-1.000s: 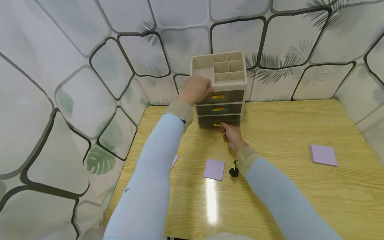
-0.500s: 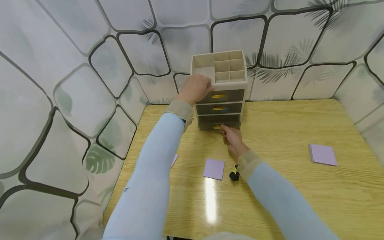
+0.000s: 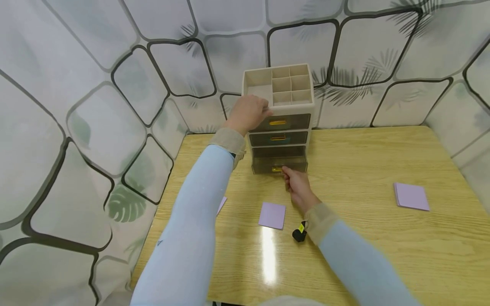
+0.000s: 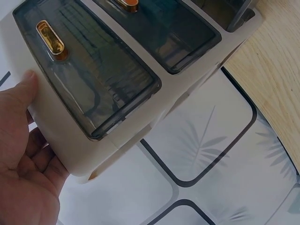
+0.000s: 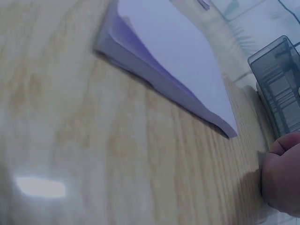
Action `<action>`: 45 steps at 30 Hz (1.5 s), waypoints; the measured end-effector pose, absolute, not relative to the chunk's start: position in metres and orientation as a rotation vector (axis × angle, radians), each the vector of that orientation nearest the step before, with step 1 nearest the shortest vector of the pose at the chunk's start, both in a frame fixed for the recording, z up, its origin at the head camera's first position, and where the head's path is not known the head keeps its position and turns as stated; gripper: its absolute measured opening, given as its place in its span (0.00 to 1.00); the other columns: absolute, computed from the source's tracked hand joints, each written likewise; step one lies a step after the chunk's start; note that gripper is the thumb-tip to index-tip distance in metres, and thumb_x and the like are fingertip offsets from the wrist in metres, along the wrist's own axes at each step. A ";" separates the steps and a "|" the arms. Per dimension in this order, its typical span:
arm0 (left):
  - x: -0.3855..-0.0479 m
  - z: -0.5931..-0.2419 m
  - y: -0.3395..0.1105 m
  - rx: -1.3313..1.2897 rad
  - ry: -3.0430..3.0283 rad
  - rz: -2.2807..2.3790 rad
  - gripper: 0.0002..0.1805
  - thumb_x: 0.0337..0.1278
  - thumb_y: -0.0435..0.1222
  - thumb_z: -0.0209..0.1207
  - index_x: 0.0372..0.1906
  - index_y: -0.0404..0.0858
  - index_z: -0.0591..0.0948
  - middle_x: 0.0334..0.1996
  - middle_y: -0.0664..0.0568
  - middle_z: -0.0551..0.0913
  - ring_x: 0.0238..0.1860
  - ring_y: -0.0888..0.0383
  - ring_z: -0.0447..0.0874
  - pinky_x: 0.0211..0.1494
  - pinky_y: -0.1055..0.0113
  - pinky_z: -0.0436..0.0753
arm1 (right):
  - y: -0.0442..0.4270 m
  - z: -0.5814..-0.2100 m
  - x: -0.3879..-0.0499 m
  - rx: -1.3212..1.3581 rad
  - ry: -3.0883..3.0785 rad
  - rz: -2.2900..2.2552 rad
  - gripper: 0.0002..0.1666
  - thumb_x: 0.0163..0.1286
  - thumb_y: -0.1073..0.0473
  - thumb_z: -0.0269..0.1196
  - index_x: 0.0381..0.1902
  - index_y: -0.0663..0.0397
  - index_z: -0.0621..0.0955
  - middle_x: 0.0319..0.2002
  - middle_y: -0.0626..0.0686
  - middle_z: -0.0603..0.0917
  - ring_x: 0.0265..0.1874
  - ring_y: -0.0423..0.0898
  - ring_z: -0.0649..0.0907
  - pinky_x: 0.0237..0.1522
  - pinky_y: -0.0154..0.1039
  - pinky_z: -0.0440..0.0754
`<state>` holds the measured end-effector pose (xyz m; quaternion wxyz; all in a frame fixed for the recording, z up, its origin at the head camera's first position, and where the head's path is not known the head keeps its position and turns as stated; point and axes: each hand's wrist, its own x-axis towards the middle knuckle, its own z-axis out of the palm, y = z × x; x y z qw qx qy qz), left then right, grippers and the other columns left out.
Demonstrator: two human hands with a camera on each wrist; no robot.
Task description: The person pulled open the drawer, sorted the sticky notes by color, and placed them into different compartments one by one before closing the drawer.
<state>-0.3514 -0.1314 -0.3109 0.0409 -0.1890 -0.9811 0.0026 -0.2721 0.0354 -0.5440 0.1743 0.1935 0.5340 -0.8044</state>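
Note:
A cream drawer unit (image 3: 311,117) with three smoky drawers and a divided top tray stands at the back of the table. My left hand (image 3: 248,114) grips its top front edge at the left; in the left wrist view that hand (image 4: 28,154) has its thumb on the front face and the fingers curled under the rim. My right hand (image 3: 298,185) pinches the gold handle (image 3: 276,169) of the bottom drawer (image 3: 264,165), which is pulled partly out. The upper two drawers are closed. In the right wrist view my right hand (image 5: 283,176) is beside the drawer front (image 5: 276,79).
One purple pad (image 3: 272,215) lies in front of the unit, another (image 3: 411,196) at the right, and a purple corner (image 3: 221,205) shows beside my left sleeve. A small black object (image 3: 299,233) with a yellow mark is by my right cuff. Patterned fabric surrounds the table (image 3: 363,170).
The bottom drawer has come out toward me along with my right hand. The black object by my right cuff has shifted toward me. My left hand has stayed on the unit's top edge.

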 end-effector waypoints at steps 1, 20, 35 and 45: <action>-0.351 -0.311 -0.131 -0.577 -3.006 0.010 0.21 0.80 0.52 0.57 0.40 0.40 0.87 0.38 0.49 0.91 0.35 0.56 0.81 0.50 0.60 0.84 | 0.035 -0.544 -0.271 0.553 1.504 -2.284 0.15 0.81 0.55 0.64 0.29 0.46 0.86 0.22 0.40 0.78 0.19 0.32 0.72 0.23 0.25 0.69; -0.351 -0.314 -0.131 -0.590 -2.987 0.020 0.21 0.80 0.52 0.57 0.37 0.40 0.86 0.34 0.51 0.89 0.32 0.58 0.80 0.48 0.60 0.85 | 0.043 -0.544 -0.244 0.495 1.476 -2.236 0.11 0.81 0.57 0.63 0.38 0.55 0.85 0.23 0.41 0.79 0.21 0.33 0.73 0.23 0.25 0.70; -0.351 -0.314 -0.133 -0.595 -2.977 0.010 0.21 0.80 0.52 0.56 0.35 0.40 0.84 0.33 0.50 0.89 0.31 0.58 0.77 0.45 0.60 0.83 | 0.048 -0.549 -0.239 0.421 1.521 -2.223 0.14 0.82 0.58 0.61 0.34 0.57 0.84 0.23 0.41 0.78 0.21 0.33 0.73 0.25 0.26 0.71; -0.352 -0.315 -0.134 -0.588 -2.982 0.010 0.22 0.81 0.52 0.55 0.34 0.40 0.82 0.34 0.50 0.88 0.34 0.56 0.81 0.47 0.59 0.84 | 0.052 -0.552 -0.237 0.305 1.544 -2.218 0.15 0.85 0.58 0.58 0.38 0.60 0.84 0.26 0.42 0.79 0.23 0.33 0.74 0.26 0.25 0.72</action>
